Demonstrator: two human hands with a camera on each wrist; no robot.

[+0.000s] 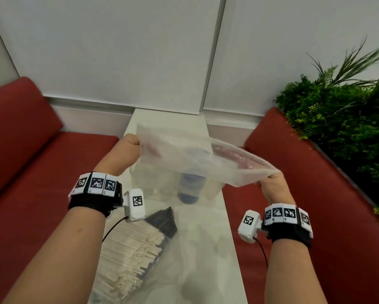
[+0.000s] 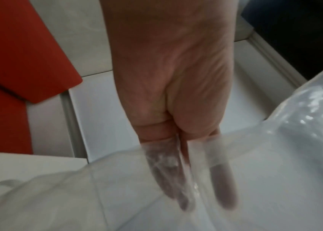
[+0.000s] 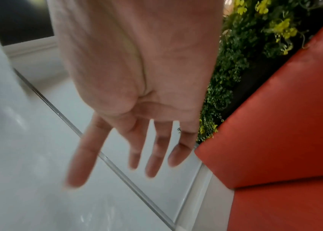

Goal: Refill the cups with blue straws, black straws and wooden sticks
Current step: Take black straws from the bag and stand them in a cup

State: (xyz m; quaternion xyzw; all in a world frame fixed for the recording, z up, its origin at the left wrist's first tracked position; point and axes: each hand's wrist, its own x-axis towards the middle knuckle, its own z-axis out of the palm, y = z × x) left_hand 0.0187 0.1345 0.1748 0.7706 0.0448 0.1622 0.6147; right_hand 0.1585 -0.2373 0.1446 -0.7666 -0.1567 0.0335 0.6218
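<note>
Both the left hand [image 1: 130, 142] and the right hand [image 1: 272, 183] are pinching a clear plastic bag [image 1: 184, 159] taut above the table [image 1: 206, 249], apparently opening it, while wooden sticks [image 1: 127, 255] and black straws [image 1: 162, 222] are lying near left.

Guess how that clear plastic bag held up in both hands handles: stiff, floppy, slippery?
Likely floppy: the bag sags and wrinkles between the left hand and right hand. Probably light: it looks empty, with things on the table showing through it. Possibly slippery: the film is glossy, and the right hand's fingers look spread, not curled.
</note>
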